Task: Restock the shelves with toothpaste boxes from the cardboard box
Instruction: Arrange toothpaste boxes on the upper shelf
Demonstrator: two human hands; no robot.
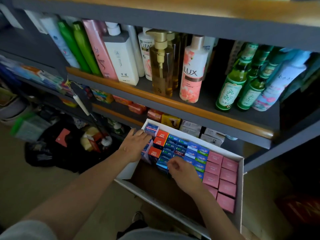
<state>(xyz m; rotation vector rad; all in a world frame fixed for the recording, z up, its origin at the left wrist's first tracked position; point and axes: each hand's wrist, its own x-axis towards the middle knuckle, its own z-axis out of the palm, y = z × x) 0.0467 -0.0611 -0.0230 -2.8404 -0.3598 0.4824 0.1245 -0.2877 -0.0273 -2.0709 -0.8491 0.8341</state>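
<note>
Near the centre of the frame, a little below the middle, both hands work among the packed toothpaste boxes. The left hand lies with fingers fairly straight across the lavender toothpaste boxes at the left end of the rows, pressing or steadying them, not curling round one. The right hand has its fingers curled at the near edge of the blue toothpaste boxes; it seems to be pinching one of them, though the grip itself is hidden behind the knuckles.

Around the hands, a white-walled cardboard box fills the lower middle and right of the frame. Its far part is tightly filled, end up: red toothpaste boxes beside the lavender ones, then blue, then blue-and-green toothpaste boxes, and pink boxes along the right. The near left of its brown floor is bare.

Above, in the upper half of the frame, one shelf carries shampoo and a LUX bottle, with green glass bottles to the right; soap packs sit on the shelf below.

I judge the job to be at an early or middling stage: some stock has evidently left the box, yet most remains, and no shelf space for toothpaste is visible from here.
</note>
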